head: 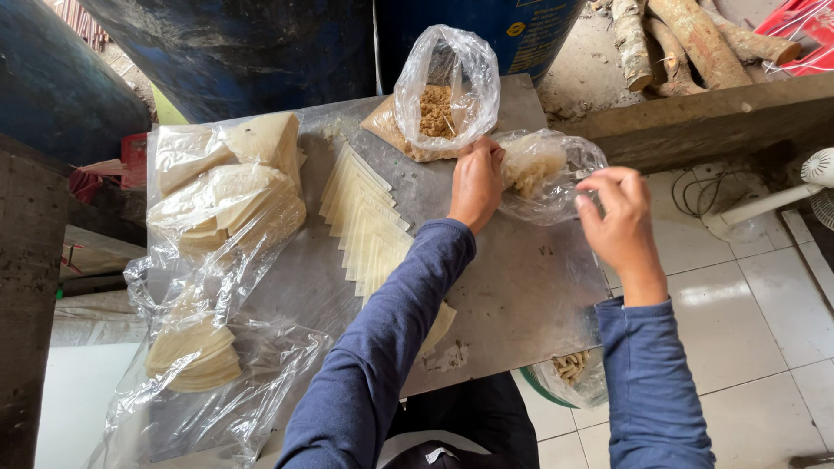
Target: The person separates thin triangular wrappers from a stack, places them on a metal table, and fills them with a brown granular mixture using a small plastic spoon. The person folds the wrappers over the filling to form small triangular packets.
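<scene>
Clear plastic bag at the frame's centre right is being pinched by 2 closed hands, left hand and right hand, beside fanned pastry sheets.

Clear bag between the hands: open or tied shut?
Open. Both hands, left hand and right hand, pinch the rim of the clear bag and spread its mouth; pale filling sits inside, no knot visible.

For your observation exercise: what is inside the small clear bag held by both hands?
The small clear bag holds pale, crumbly filling; glare and crumpled plastic hide its lower part.
</scene>
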